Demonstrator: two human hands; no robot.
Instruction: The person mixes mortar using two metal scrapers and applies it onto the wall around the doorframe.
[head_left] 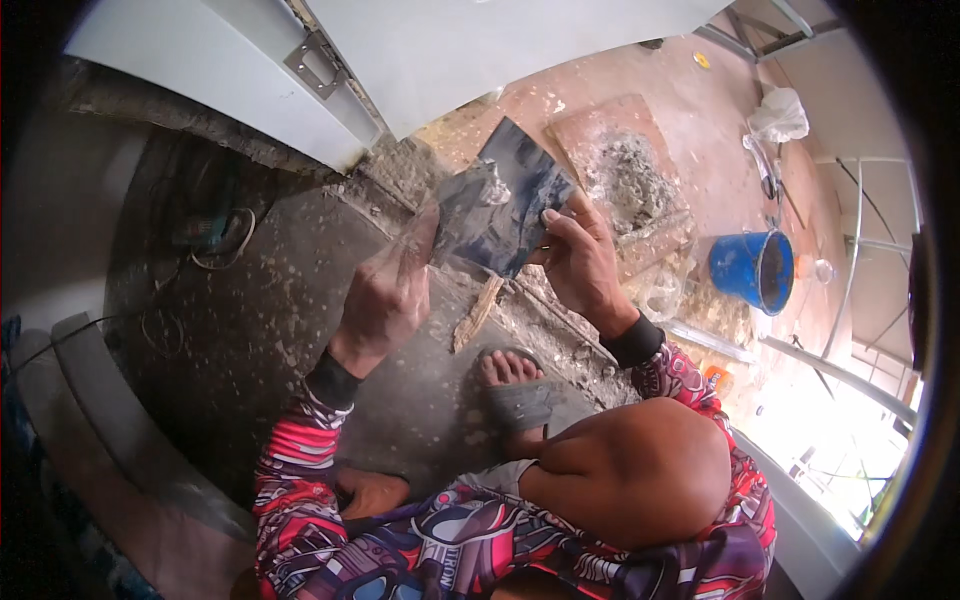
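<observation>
Between my two hands is a dark, flat square piece that looks like a tile [520, 200], tilted, with grey smears across its face. A small lump of pale mortar [493, 190] sticks to its upper left part. My left hand [385, 300] grips the tile's left edge; its fingertips are partly hidden. On the right edge, my right hand [585, 255] pinches it, thumb on the face and fingers behind. Below the tile, a splintered strip of wood [478, 314] lies on the floor beside a rough, rubble-lined strip [565, 325].
Right of the tile, a board [590, 125] carries a heap of wet mortar [632, 185]. A blue bucket [745, 270] lies tipped beyond it, near a white plastic bag [778, 117]. A white door panel [450, 60] stands ahead. At left are a green power tool [200, 230] and cable.
</observation>
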